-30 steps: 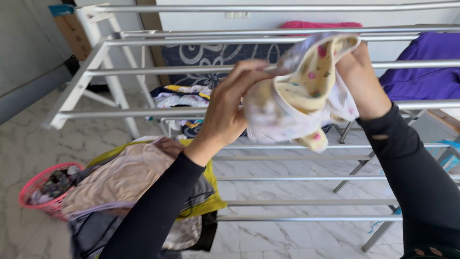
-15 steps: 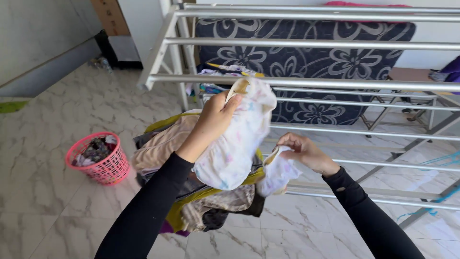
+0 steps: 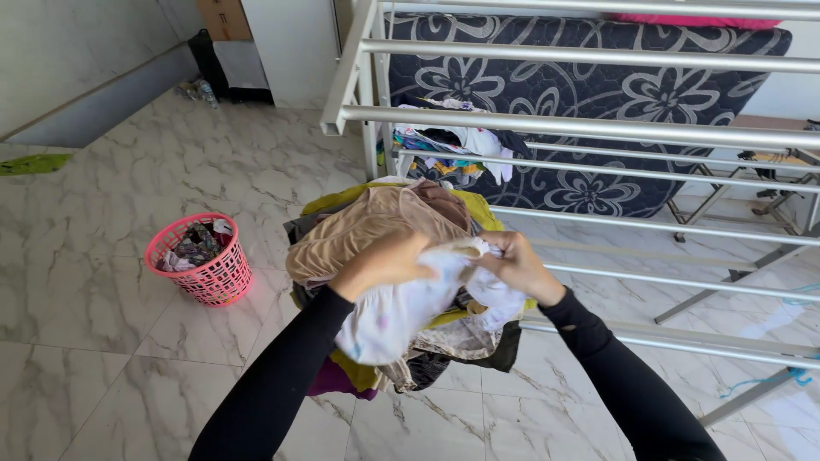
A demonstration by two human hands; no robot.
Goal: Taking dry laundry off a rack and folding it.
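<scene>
Hands are gripping one small white garment (image 3: 401, 312): left hand (image 3: 380, 265) bunching cloth; right hand (image 3: 512, 265) pinching its edge; spreading it flat would be helping.

Soft white printed cloth garment (image 3: 401, 312) — matt, crumpled; smooth silver metal drying rack (image 3: 598, 132); pink plastic lattice basket (image 3: 209, 277); glossy grey-veined marble floor tiles (image 3: 102, 341) — polished.

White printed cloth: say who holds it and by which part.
Both hands hold the white printed cloth: the left hand and right hand pinch its upper edge, and the rest hangs down.
</scene>
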